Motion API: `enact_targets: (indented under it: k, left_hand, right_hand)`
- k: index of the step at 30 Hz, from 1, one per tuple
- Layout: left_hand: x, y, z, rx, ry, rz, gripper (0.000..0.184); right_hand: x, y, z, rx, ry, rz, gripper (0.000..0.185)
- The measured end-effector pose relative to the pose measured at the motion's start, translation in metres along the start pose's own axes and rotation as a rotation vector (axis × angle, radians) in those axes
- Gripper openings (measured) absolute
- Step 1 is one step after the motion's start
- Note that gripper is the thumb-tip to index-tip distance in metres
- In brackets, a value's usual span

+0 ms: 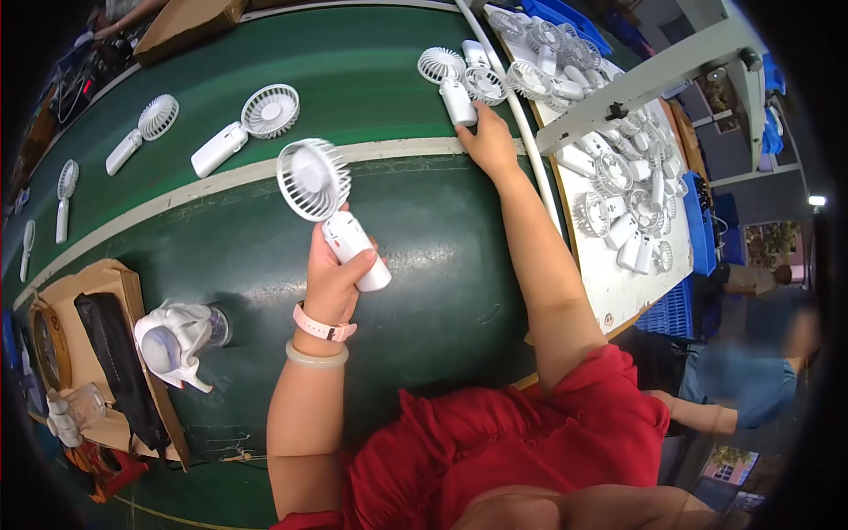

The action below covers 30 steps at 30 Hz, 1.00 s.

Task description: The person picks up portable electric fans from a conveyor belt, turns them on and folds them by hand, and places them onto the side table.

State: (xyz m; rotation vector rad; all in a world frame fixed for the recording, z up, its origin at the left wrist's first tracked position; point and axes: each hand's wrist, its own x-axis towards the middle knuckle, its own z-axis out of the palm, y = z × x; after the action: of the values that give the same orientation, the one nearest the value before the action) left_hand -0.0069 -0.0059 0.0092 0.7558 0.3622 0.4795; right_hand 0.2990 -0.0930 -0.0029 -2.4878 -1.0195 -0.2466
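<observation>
My left hand (334, 274) is closed around the handle of a white handheld fan (355, 249), raised above the green table. The round caged head of that fan points up and to the left, and a small red spot shows on its handle. My right hand (491, 146) reaches to the far side, thumb and fingers around the lower end of another white handheld fan (457, 102). Close behind that one lie a second fan head (486, 86) and a white handle (475, 55), partly overlapping.
Several white fans, such as this one (221, 148), lie spaced along the green belt (353, 79). On the right, a white board (590, 274) holds a heap of fans beneath a metal frame (654, 84). At left are a cardboard tray (132, 300) and a white-wrapped jar (177, 344). Another person (742, 380) sits at right.
</observation>
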Motion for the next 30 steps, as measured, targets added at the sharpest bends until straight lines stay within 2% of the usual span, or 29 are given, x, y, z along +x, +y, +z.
enact_targets:
  k: [1, 4, 5, 6, 10, 12, 13, 15, 17, 19, 20, 22, 23, 25, 26, 28, 29, 30]
  left_hand:
    - [0.002, -0.002, -0.002, 0.036, 0.004, 0.001, 0.061]
    - [0.004, -0.007, -0.004, -0.019, 0.019, 0.051, 0.045]
    - [0.004, -0.007, -0.004, -0.023, 0.025, 0.052, 0.045]
    - [0.005, -0.005, -0.004, -0.057, 0.018, 0.039, 0.042]
    - [0.005, -0.003, -0.006, -0.082, 0.005, 0.057, 0.035]
    - [0.005, -0.002, -0.007, -0.092, 0.001, 0.076, 0.035]
    - [0.005, 0.0, -0.005, -0.1, 0.013, 0.086, 0.035]
    - [0.005, 0.0, -0.004, -0.113, 0.026, 0.096, 0.035]
    - [0.005, -0.002, -0.006, -0.116, 0.002, 0.072, 0.036]
    - [0.006, -0.004, -0.005, -0.103, 0.005, 0.076, 0.036]
    - [0.006, -0.005, -0.004, -0.087, 0.007, 0.08, 0.036]
    - [0.005, -0.006, -0.004, -0.084, 0.009, 0.072, 0.035]
    - [0.005, -0.005, -0.004, -0.08, 0.011, 0.07, 0.034]
    - [0.005, -0.005, -0.004, -0.085, 0.022, 0.048, 0.032]
    - [0.005, -0.005, -0.004, -0.088, 0.037, 0.026, 0.032]
    - [0.005, -0.007, -0.007, -0.094, 0.028, 0.021, 0.031]
    - [0.005, -0.007, -0.007, -0.098, 0.02, 0.012, 0.031]
    - [0.005, -0.007, -0.007, -0.098, 0.018, 0.012, 0.031]
  right_hand:
    - [0.0, -0.007, 0.0, -0.02, 0.036, -0.062, 0.057]
    - [0.004, -0.027, -0.001, -0.049, -0.034, -0.017, 0.053]
    - [0.006, -0.03, -0.001, -0.092, -0.082, 0.0, 0.05]
    - [0.01, -0.025, 0.008, -0.146, -0.032, -0.04, 0.044]
    - [0.02, -0.02, 0.014, -0.077, -0.047, -0.053, 0.04]
    - [0.013, -0.019, 0.009, 0.555, -0.047, 0.029, 0.036]
    - [-0.005, -0.044, -0.016, 1.113, -0.155, 0.34, 0.035]
    - [-0.036, -0.054, -0.039, 1.686, -0.25, 0.493, 0.037]
    - [-0.069, -0.053, -0.06, 1.801, -0.425, 0.591, 0.039]
    - [-0.102, -0.045, -0.075, 1.768, -0.496, 0.623, 0.04]
    - [-0.116, -0.042, -0.08, 1.752, -0.457, 0.667, 0.04]
    - [-0.137, -0.015, -0.085, 1.695, -0.549, 0.634, 0.04]
    - [-0.146, -0.014, -0.09, 1.626, -0.456, 0.722, 0.04]
    - [-0.162, -0.005, -0.09, 1.319, -0.303, 0.643, 0.036]
    - [-0.165, -0.001, -0.084, 0.757, -0.203, 0.602, 0.03]
    - [-0.171, -0.002, -0.076, 0.38, -0.038, 0.21, 0.028]
    - [-0.165, -0.014, -0.081, 0.029, -0.025, -0.066, 0.04]
    - [-0.161, -0.029, -0.082, 0.014, -0.053, -0.096, 0.046]
